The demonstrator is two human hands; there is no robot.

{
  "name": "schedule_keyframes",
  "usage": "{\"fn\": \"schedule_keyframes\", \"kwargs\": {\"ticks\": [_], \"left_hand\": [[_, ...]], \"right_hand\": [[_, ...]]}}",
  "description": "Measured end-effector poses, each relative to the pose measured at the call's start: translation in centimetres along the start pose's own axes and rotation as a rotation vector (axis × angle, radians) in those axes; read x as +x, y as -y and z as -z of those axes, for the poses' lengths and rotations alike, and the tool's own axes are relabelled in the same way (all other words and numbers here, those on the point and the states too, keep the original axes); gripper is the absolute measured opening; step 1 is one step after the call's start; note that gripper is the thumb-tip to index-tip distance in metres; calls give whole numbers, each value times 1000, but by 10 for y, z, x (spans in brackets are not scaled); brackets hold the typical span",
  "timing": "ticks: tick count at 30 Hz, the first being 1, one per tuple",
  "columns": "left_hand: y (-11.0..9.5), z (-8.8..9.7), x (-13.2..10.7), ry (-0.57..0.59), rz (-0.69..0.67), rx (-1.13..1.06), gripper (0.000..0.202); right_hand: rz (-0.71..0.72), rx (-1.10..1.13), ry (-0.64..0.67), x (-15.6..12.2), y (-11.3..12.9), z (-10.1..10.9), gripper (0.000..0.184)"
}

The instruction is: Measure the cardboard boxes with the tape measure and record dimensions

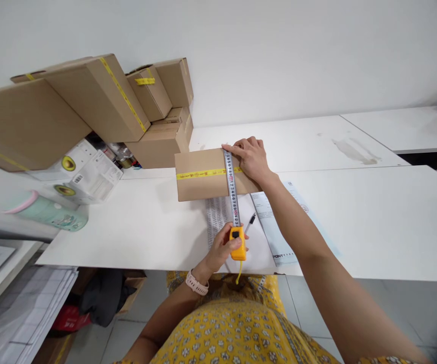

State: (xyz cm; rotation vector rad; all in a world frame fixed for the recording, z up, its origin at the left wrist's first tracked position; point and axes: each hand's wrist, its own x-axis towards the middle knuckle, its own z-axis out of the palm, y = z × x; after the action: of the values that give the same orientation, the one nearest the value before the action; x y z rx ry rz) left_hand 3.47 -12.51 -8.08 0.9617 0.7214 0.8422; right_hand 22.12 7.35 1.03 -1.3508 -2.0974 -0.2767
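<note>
A narrow cardboard box (203, 189) with yellow tape lies on the white table in front of me. My left hand (223, 248) is closed around a yellow tape measure (238, 251), just off the box's near side. Its metal blade (232, 188) is drawn out across the top of the box to the far edge. There my right hand (254, 157) rests on the box's right end, a fingertip holding the blade's end and the other fingers bent. The underside of this hand is hidden.
Papers (256, 242), a blue printed sheet (279, 227) and a pen (250, 221) lie under and beside the box. Stacked cartons (104, 96), a white avocado-print box (89, 174) and a mint green bottle (51, 210) stand left. The table's front edge (146, 267) is near me.
</note>
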Motion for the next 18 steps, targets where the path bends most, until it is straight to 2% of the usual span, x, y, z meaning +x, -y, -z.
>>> {"fn": "schedule_keyframes", "kwargs": {"ticks": [7,12,15,18], "left_hand": [[7,4,-2,2,-20,-3,50],[-6,4,-28,-20,-118,23,57],[-16,11,-47,-96,-210,116,58],[-18,22,-62,-195,-225,183,59]], "right_hand": [[-29,-28,2,-1,3,2,55],[-83,-70,-12,-4,14,4,50],[-89,-87,-18,-20,26,11,48],[-84,-71,-69,-54,40,18,43]]}}
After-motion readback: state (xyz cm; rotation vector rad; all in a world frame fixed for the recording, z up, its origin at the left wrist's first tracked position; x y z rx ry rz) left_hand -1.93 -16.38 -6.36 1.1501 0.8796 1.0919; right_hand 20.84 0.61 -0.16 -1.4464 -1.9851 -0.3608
